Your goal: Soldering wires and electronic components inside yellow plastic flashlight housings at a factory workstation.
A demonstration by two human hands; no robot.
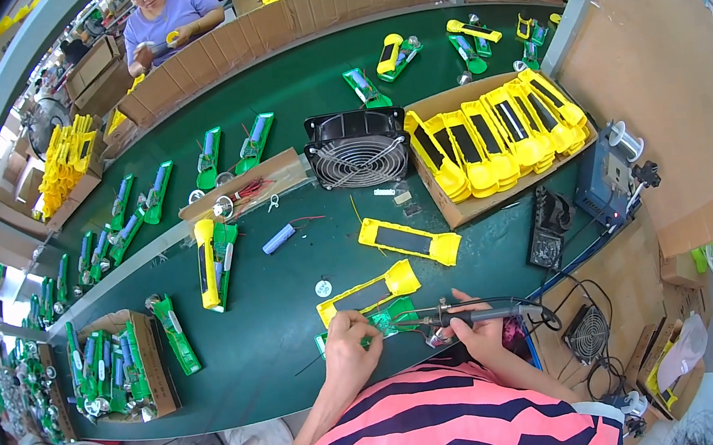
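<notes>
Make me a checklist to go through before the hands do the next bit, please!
1. Right hand gripping the soldering tool: ok.
2. Left hand at the green circuit board: ok, though what its fingers pinch is hidden.
3. Left hand well clear of the tool's front end: not ok, they look close together.
4. Tool's tip touching the board: cannot tell, too small.
5. Loose blue cell away from the tool: ok.
6. Black fan spinning: cannot tell.

dark green workbench (257,353), black fan (358,152), cardboard box (435,199), yellow shells (369,294), blue cell (279,239), white disc (323,289)
</notes>
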